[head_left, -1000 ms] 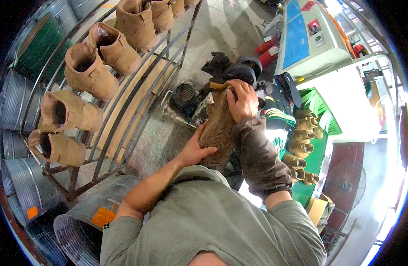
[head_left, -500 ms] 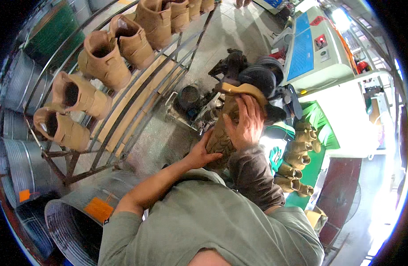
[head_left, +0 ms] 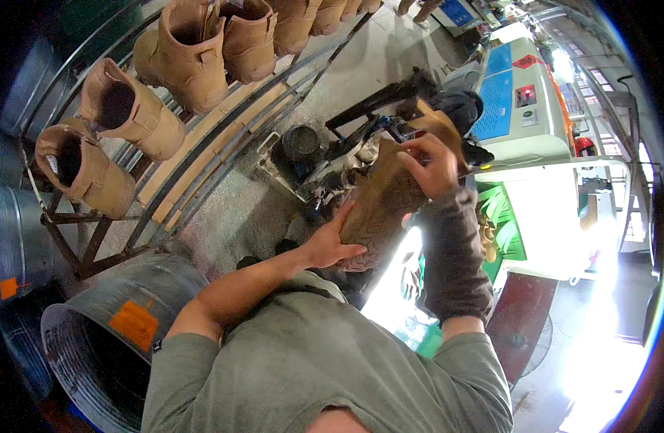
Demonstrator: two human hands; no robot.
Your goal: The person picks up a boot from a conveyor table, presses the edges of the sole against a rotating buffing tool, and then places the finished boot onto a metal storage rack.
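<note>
A brown boot (head_left: 381, 209) is held in front of me, with a patterned, tread-like surface facing up. My left hand (head_left: 333, 242) is wrapped round its near left side, thumb on top. At its far end my right hand (head_left: 434, 164), in a dark brown sleeve, is closed with bent fingers on the edge of the boot. Beyond the fingers is a blurred tan part (head_left: 436, 119); whether it belongs to the same boot I cannot tell. Just past the hands stands a dark machine (head_left: 379, 101) with black rounded parts.
Tan boots (head_left: 133, 115) stand on a metal rack (head_left: 194, 162) at the left. A motor (head_left: 301, 143) sits on the floor ahead. Near left lies a large metal drum (head_left: 140, 289) with an orange tag. A white machine with a blue panel (head_left: 498, 86) stands on the right, beside green cloth (head_left: 506, 227).
My right hand has gone from lying spread on the boot to bent fingers at its far end. The boot has tilted and shifted right. The view has turned slightly.
</note>
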